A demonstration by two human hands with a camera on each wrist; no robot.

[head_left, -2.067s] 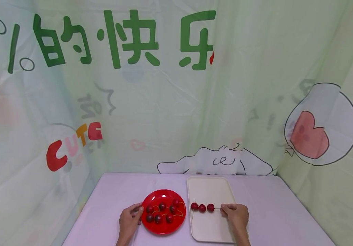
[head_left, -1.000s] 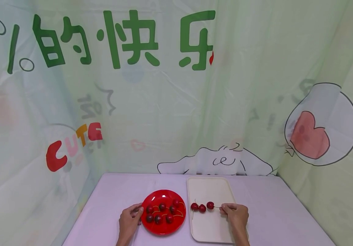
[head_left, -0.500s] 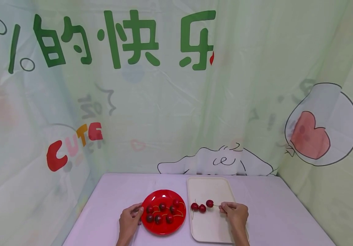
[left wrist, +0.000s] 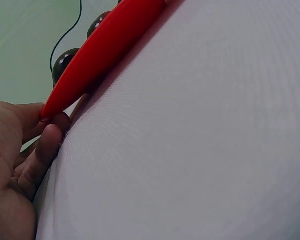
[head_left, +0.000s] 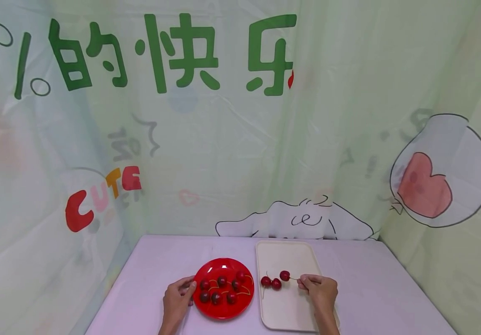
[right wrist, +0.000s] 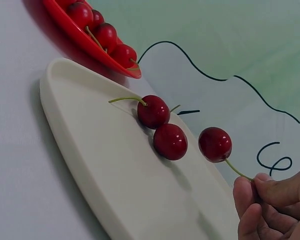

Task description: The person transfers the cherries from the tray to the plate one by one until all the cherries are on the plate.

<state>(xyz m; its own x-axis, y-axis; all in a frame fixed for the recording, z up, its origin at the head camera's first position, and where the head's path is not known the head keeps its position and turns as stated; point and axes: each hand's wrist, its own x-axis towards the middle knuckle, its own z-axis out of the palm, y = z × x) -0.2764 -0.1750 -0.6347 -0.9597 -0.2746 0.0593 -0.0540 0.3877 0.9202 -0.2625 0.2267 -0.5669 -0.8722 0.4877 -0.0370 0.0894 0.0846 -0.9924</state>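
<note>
My left hand (head_left: 177, 300) pinches the left rim of a red plate (head_left: 206, 311), thumb above and fingers under the edge in the left wrist view. Several dark red cherries (head_left: 231, 298) with stems lie on that plate. By its green stem, my right hand (head_left: 321, 291) holds a cherry (right wrist: 215, 144) between thumb and fingertips, over the cream tray (head_left: 290, 311). The held cherry looks raised above the tray in the right wrist view. Two more cherries (right wrist: 170, 142) lie touching each other on the tray, just left of it.
Plate and tray stand side by side on a table with a pale lilac cloth (head_left: 374, 288). Printed curtains (head_left: 240, 153) with green lettering hang behind the table and along both sides.
The right hand has lifted the cherry by its stem, and it has shifted slightly up and left, away from the two others' row. The left hand stays at the plate's rim.
</note>
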